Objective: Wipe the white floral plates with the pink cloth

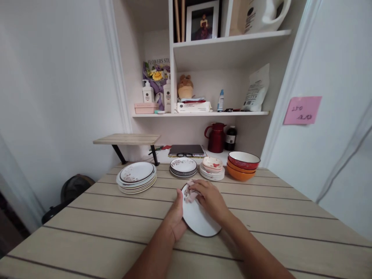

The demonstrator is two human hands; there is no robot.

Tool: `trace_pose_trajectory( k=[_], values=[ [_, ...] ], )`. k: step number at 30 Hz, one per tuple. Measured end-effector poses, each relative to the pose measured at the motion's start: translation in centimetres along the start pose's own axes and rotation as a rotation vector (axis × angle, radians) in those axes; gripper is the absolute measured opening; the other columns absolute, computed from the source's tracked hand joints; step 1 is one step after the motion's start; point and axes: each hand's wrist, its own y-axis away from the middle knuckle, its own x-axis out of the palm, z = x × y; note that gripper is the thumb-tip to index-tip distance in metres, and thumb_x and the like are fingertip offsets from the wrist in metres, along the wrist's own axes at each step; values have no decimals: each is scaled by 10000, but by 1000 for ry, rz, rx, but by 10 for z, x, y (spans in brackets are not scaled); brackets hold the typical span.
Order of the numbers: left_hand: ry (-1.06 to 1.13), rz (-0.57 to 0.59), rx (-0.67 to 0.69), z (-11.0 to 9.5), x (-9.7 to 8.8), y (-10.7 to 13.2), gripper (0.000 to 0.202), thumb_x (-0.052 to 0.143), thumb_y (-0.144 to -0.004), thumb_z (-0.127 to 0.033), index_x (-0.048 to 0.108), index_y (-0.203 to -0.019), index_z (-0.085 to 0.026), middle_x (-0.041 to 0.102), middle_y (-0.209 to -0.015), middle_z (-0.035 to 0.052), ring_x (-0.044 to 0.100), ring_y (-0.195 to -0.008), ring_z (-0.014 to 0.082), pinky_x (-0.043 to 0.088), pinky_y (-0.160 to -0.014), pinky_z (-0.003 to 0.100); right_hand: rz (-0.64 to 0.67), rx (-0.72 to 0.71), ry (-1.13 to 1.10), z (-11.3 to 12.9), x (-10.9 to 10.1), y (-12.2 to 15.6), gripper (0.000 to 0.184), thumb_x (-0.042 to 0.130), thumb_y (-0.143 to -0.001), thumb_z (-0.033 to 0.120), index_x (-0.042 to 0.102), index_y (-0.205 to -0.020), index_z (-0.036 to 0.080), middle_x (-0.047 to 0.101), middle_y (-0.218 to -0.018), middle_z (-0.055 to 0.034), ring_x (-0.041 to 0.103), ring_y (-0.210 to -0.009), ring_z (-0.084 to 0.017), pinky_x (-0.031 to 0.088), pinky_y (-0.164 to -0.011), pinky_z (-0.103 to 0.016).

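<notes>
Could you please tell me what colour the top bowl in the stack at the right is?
Red outside, white inside, with a dark rim: top bowl, head view.

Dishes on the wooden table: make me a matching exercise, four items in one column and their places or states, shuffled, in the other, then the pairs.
Column 1
1. white plate
2. stack of large floral plates
3. stacked red and orange bowls
4. pink cloth

Column 2
A. far right of the row of dishes
B. pressed on the plate under the right hand
C. tilted up, its edge held by the left hand
D. far left of the row, in front of the small wooden riser

Pairs: 1-C, 2-D, 3-A, 4-B
</notes>
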Motion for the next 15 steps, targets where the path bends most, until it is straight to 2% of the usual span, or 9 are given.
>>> trace_pose_trajectory(
  k=[3, 6, 10, 12, 15],
  values=[
    [12, -7, -22, 0, 0, 1, 726, 443, -820, -634, 454, -1358, -148, 631, -1226, 163, 562, -1171, 299, 344, -1052, 453, 72, 108, 92, -8, -17, 8, 386, 496, -736, 46, 642, -1015, 269, 603, -1157, -33, 529, -1047, -215, 375, -778, -293],
    [23, -11, -51, -1, 1, 2, 737, 428, -823, -640, 448, -1365, -141, 612, -1253, 166, 545, -1192, 304, 335, -1060, 452, 229, 181, 184, -9, -33, 25, 307, 475, -731, 67, 628, -923, 252, 613, -1002, -32, 564, -869, -195, 311, -622, -263],
    [22, -3, -72, -2, 1, 4, 729, 404, -830, -647, 459, -1362, -151, 594, -1282, 155, 533, -1208, 302, 333, -1064, 446, 446, 51, 210, 4, -39, 46, 265, 515, -666, 67, 609, -844, 239, 592, -906, -16, 538, -721, -161, 237, -566, -256],
    [19, -2, -69, -2, 0, 3, 731, 392, -830, -654, 476, -1349, -145, 604, -1268, 155, 535, -1207, 298, 339, -1060, 437, 461, -6, 145, 14, -33, 47, 262, 517, -662, 66, 615, -833, 239, 579, -910, -15, 534, -728, -154, 261, -579, -250],
    [12, -7, -74, -3, -3, 1, 778, 376, -808, -693, 509, -1317, -119, 632, -1222, 167, 547, -1190, 301, 366, -1038, 428, 373, -66, -52, 26, -17, 37, 336, 484, -670, 33, 632, -872, 257, 570, -961, -10, 549, -850, -153, 344, -679, -237]
  ],
)
